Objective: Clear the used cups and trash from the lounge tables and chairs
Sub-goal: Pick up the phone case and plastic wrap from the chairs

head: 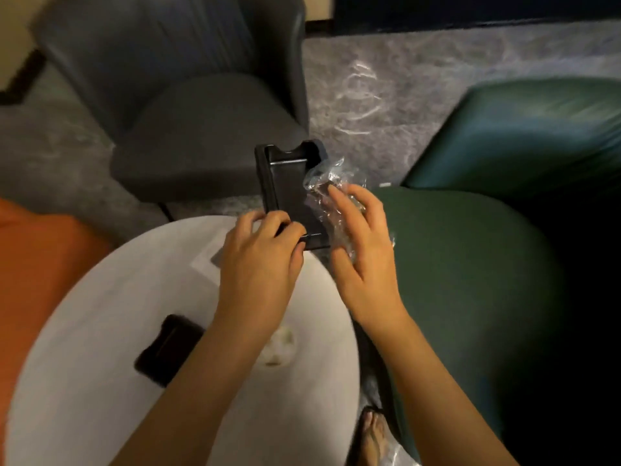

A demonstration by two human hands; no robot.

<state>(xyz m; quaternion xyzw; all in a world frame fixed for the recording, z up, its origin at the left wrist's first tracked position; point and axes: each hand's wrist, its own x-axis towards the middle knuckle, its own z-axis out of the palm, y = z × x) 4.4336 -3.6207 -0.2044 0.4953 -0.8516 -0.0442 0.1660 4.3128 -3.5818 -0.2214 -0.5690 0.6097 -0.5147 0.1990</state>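
My left hand (265,250) grips the near end of a black plastic tray (289,190), held above the far edge of the round white table (100,331). My right hand (356,237) holds a crumpled clear plastic wrapper (322,183) against the tray's right side, fingers curled round it. A second black tray (168,349) lies flat on the table near my left forearm. A whitish round stain or small scrap (279,348) sits on the table, half hidden by my left arm.
A grey armchair (188,95) stands beyond the table. A green armchair (470,264) is at the right, an orange seat (40,257) at the left. Grey patterned carpet (403,82) lies between them. My foot (373,438) and a clear plastic piece (400,454) show at the bottom.
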